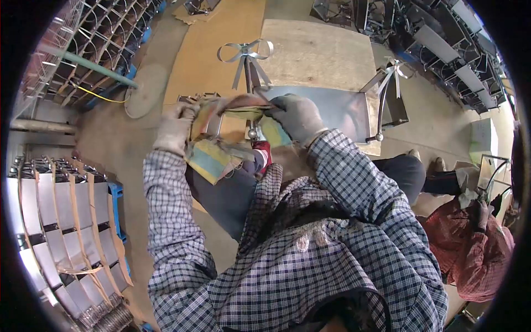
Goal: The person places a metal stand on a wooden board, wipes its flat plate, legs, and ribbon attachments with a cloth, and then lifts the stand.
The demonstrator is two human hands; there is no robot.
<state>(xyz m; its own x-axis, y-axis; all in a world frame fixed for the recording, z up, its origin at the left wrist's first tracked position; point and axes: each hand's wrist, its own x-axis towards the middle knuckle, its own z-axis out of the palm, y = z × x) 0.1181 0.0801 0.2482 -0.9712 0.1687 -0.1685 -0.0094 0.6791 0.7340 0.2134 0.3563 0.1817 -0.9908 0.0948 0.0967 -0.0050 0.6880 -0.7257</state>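
Note:
Both gloved hands hold a worn multicoloured cloth (213, 160) stretched between them in front of my body. My left hand (176, 128) is closed on its left end, and my right hand (298, 117) pinches its right end. Part of a metal rod with a round ball (253, 134) shows below the cloth's upper edge. Just beyond the cloth stands a metal piece topped with a silver bow (245, 52). A similar piece with a bow (395, 69) stands farther right, beside a grey metal sheet (337, 108).
A wooden board (321, 52) lies ahead on the floor. Stacked metal panels (77, 205) stand at the left, and racks of metal parts (105, 33) at the upper left. More metal parts (437, 44) fill the upper right. A person in red (470, 249) sits at the right.

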